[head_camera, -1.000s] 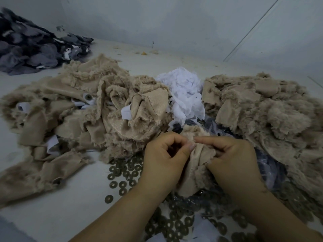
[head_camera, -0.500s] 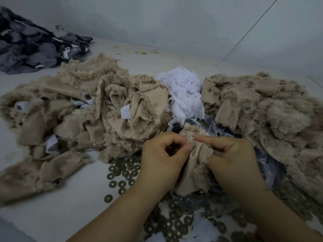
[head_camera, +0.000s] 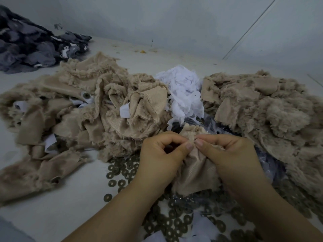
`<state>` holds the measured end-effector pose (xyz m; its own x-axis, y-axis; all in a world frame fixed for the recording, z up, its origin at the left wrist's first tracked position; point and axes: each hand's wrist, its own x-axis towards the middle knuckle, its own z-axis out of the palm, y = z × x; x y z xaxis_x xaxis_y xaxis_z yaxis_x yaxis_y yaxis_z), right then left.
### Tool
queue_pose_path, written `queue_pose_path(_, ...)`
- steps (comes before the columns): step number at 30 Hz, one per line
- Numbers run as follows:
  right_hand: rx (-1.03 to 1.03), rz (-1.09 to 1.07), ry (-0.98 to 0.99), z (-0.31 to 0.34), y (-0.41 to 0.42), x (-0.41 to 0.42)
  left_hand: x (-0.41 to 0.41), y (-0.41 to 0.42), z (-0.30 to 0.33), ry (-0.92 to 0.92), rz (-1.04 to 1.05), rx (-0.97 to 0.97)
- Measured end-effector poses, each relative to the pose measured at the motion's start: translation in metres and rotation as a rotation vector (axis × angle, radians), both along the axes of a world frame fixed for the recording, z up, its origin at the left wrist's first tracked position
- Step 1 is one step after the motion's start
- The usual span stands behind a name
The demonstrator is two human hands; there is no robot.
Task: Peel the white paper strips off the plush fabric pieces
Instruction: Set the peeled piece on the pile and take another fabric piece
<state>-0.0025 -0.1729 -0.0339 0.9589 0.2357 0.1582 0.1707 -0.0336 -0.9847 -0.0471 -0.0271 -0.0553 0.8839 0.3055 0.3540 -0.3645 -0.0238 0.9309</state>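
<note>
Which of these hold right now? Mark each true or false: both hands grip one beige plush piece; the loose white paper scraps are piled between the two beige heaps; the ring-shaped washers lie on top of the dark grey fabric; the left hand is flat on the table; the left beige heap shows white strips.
1. Both hands grip one piece: true. The left hand and right hand pinch the same beige plush piece.
2. White paper scraps between the left beige heap and right beige heap: true.
3. Washers on the dark grey fabric: false; they lie on the table by the hands.
4. Left hand flat: false; its fingers are curled, pinching.
5. Left heap shows white strips: true.
</note>
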Motion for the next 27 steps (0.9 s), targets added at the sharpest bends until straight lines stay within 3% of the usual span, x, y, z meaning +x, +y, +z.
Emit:
queue_pose_path(10, 0.011, -0.052, -0.011, -0.002, 0.005, -0.007, 0.001, -0.003, 0.000, -0.052, 0.237, 0.310)
queue_pose_path(16, -0.004, -0.021, -0.057, -0.002, 0.002, -0.006, 0.000, -0.006, -0.001, -0.255, 0.285, 0.513)
queue_pose_path(21, -0.092, 0.000, -0.134, -0.005, 0.004, -0.004, 0.000, -0.005, -0.002, -0.145, 0.255, 0.485)
queue_pose_path(24, -0.112, 0.007, -0.081, -0.008, 0.002, 0.000, 0.001, 0.000, 0.003, -0.065, 0.202, 0.472)
queue_pose_path(27, -0.123, -0.034, -0.004, -0.011, 0.000, 0.004, 0.009, 0.007, 0.013, 0.032, 0.348, 0.613)
